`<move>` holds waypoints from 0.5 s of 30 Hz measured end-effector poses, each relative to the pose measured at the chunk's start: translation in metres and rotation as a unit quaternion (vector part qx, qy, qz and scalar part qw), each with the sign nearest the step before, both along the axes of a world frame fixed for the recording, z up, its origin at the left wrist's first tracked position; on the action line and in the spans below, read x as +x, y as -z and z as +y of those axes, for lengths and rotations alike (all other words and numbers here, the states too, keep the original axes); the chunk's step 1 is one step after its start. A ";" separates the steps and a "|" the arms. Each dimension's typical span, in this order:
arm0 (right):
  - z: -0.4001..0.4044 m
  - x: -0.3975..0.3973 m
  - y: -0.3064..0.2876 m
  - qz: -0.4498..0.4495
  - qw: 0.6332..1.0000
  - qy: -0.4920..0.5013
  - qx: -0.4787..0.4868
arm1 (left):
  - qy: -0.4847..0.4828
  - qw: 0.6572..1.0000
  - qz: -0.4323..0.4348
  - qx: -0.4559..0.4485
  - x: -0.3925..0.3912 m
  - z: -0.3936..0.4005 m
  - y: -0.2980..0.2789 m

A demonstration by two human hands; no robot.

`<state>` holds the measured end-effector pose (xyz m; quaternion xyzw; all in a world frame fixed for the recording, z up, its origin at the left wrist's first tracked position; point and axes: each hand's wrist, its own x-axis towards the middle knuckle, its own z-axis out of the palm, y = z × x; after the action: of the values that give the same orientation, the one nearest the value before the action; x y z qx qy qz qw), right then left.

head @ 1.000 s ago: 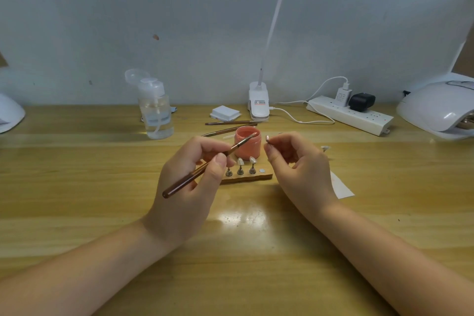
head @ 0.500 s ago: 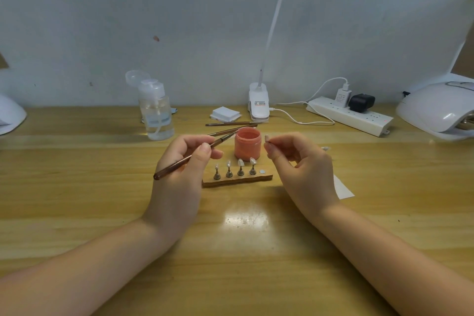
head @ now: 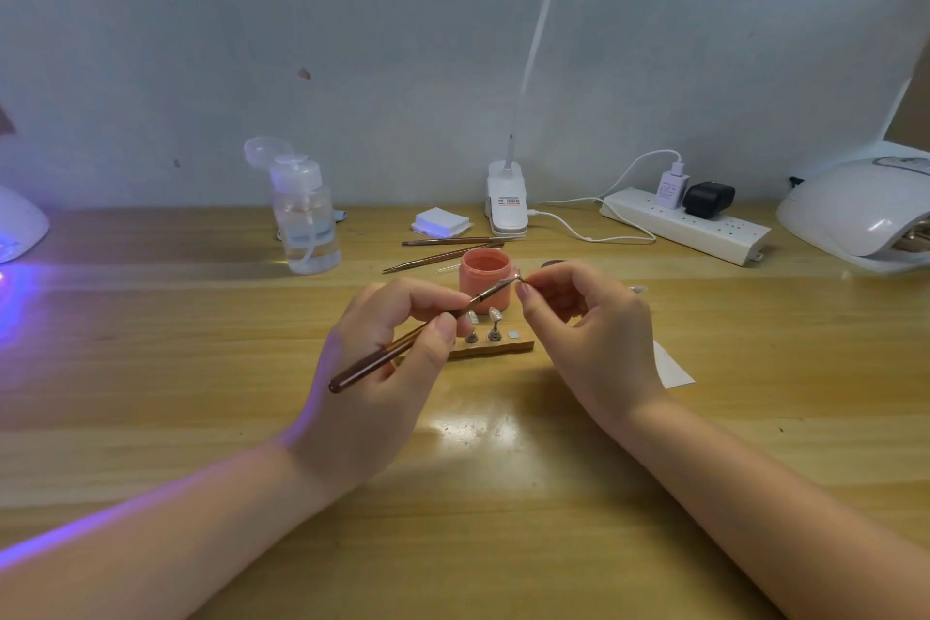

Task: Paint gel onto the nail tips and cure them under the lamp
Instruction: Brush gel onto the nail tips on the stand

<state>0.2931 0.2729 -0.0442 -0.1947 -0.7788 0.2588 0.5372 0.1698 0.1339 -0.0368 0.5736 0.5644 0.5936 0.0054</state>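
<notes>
Nearest me, the person's two forearms reach in over the wooden table [head: 201,368], and the painting step looks to be in hand: the left hand [head: 382,368] pinches one brown brush [head: 402,345] between thumb and curled fingers like a pen, its bristle end laid against a single nail tip [head: 520,278] that the right hand [head: 589,332] pinches between thumb and forefinger, the other fingers curled under. The tip is so small I can't tell whether gel already covers it. I'd judge the next move calls for short, light strokes with a steady right hand, then setting the tip back without smearing it. Just behind the hands lies one wooden stand [head: 503,347]; I count two tips on pegs in view, one bare disc beside them, and whatever more the left hand hides. Behind it sits one open pink jar [head: 484,274]. Two spare brushes [head: 443,257] lie beyond that. Farther back: one clear pump bottle [head: 306,222], one white pad [head: 442,223], one clip light [head: 507,199], one power strip [head: 689,229]. Two curing lamps, one at the right edge [head: 855,212] and one at the left [head: 20,227], glowing violet.
</notes>
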 end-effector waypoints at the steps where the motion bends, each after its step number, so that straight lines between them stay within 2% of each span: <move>1: 0.000 0.000 0.000 -0.003 1.000 0.002 0.002 | -0.001 1.000 0.000 0.000 0.000 0.000 0.000; 15: 0.000 0.002 0.000 -0.011 1.000 0.001 -0.006 | -0.023 1.000 -0.005 0.012 -0.002 0.001 0.000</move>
<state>0.2947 0.2726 -0.0441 -0.2017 -0.7831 0.2611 0.5272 0.1678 0.1354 -0.0371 0.5576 0.5701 0.6032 -0.0126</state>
